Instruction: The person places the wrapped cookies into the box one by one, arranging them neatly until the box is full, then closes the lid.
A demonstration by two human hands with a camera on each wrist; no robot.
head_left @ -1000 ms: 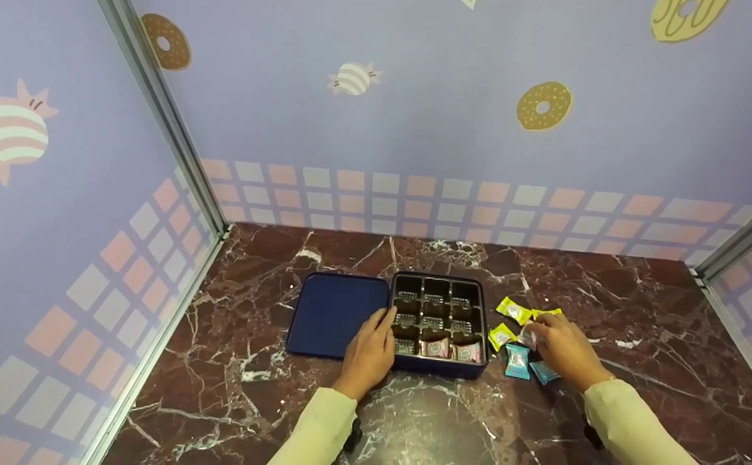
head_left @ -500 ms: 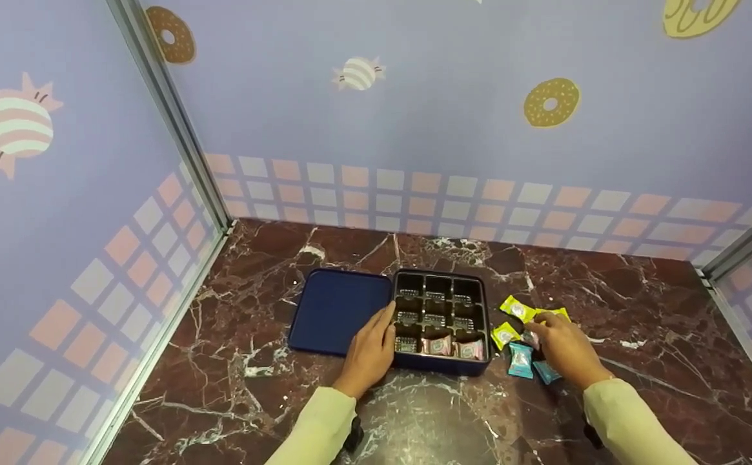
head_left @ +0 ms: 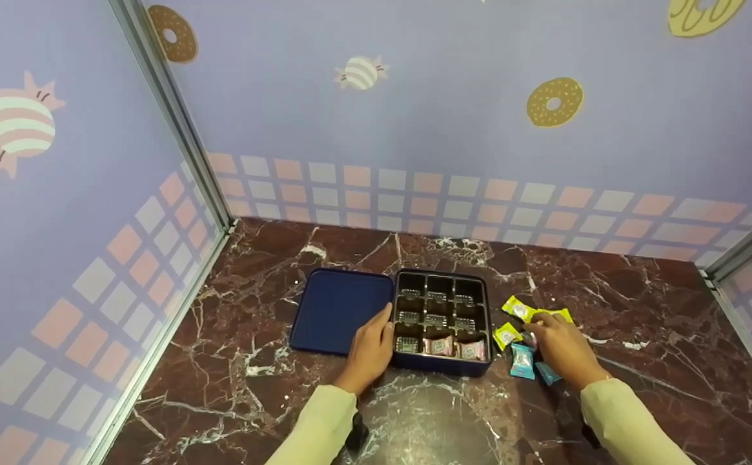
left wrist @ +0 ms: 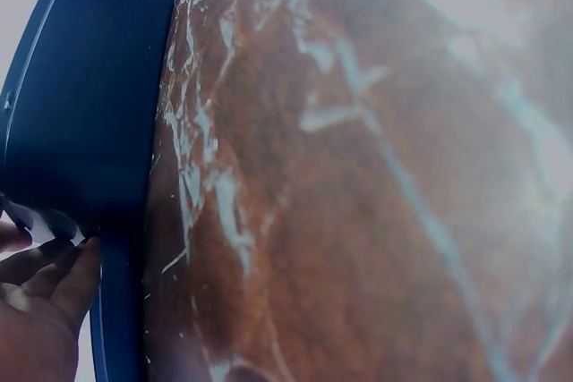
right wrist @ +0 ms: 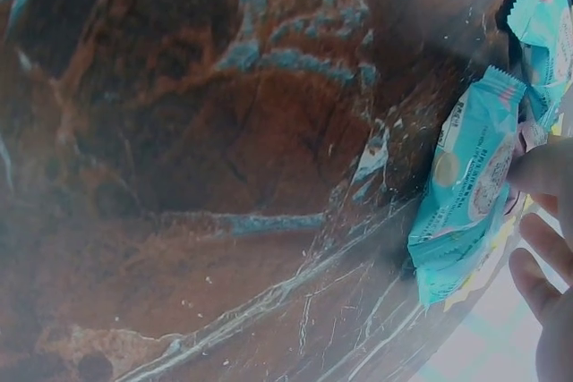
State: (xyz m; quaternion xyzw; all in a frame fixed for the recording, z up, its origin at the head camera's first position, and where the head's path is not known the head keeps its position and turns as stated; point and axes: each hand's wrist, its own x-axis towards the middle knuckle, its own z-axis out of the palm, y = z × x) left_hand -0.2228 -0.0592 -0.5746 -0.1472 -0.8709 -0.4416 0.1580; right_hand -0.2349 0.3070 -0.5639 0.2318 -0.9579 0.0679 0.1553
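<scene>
A dark blue box (head_left: pixel 440 367) with a black divided tray stands at the centre. Two pink-wrapped candies (head_left: pixel 439 345) sit in its front row, in the middle and right compartments. My left hand (head_left: pixel 370 345) rests along the box's left side, fingers fairly straight; the left wrist view has the fingertips (left wrist: pixel 85 261) against the dark blue wall. To the right of the box, my right hand (head_left: pixel 566 349) pinches a pink-wrapped candy (head_left: pixel 529 338) among loose ones, partly hidden by the fingers. A blue-wrapped candy (right wrist: pixel 470 176) lies in front of that thumb in the right wrist view.
The blue lid (head_left: pixel 340 313) lies flat against the box's left side. Several yellow candies (head_left: pixel 507 336) and two blue ones (head_left: pixel 522 361) surround the right hand on the marble-patterned table (head_left: pixel 272 400). Patterned panels (head_left: pixel 440 129) enclose the back and sides.
The head view has shifted slightly, so the scene sits a little further right and up. Both hands keep their places beside the box and at the pink candy.
</scene>
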